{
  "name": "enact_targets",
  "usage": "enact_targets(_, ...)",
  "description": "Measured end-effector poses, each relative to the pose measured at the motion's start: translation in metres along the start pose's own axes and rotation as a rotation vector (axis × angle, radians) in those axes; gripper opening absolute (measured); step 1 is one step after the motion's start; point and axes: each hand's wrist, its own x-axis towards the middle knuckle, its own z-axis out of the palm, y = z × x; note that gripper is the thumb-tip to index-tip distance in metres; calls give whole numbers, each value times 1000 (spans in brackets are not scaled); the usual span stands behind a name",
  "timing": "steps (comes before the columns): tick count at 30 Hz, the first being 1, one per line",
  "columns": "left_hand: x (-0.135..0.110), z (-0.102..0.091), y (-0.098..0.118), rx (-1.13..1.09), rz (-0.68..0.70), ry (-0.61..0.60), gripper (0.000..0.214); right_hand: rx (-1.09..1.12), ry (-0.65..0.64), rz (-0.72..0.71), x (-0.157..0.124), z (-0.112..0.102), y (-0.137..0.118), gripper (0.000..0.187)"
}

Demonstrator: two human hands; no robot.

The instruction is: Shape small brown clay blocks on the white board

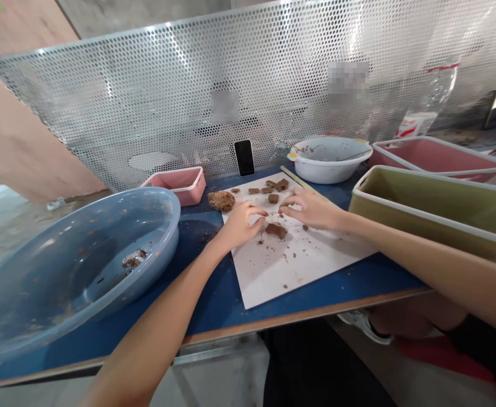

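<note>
My left hand point(244, 223) is over the white board point(315, 260), thumb and index finger apart, with nothing visible between them. Across from it, my right hand point(309, 209) hovers with curved, parted fingers and also appears to hold nothing. Just below the gap between both hands lies a curved brown piece point(276, 230), perhaps clay or pottery. A squarish brown lump point(274, 199) sits beyond the fingertips, near a cluster of brown pieces point(278, 184) at the board's far edge. Brown crumbs are scattered about. A rough, pitted tan lump point(221, 200) rests at the board's left edge.
A big blue basin point(154, 265) stands at the left, a small pink bin point(192, 192) behind it. A phone point(244, 158) leans against the perforated metal screen point(180, 90). At the right are a white basin point(328, 172), a green bin point(400, 220) and a larger pink bin point(443, 150).
</note>
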Motion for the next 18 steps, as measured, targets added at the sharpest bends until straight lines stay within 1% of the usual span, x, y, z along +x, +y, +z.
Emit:
enact_targets(1, 0, 1, -1, -5, 45, -25, 17, -52, 75, -70, -5, 0, 3, 46)
enact_targets(2, 1, 1, -1, -11, 80, -49, 16, -88, 123, -145, -11, 0, 5, 47)
enact_targets(3, 1, 2, -2, -17, 101, -72, 15, -100, 137, -217, -17, 0, 7, 49)
enact_targets(6, 0, 2, -5, -31, 111, -124, 19, -80, 75, -371, -32, -1, 11, 55)
enact_targets(9, 0, 1, -9, -36, 126, -176, 25, -61, -10, -425, -40, 1, 11, 53)
enact_targets(11, 1, 0, -11, -32, 140, -201, 25, -73, -40, -435, -42, 3, 10, 50)
enact_targets(15, 1, 0, -14, -25, 144, -199, 22, -130, -4, -454, -43, 6, 11, 47)
enact_targets(18, 1, 3, -16, -20, 137, -188, 23, -133, -2, -490, -43, 7, 14, 46)
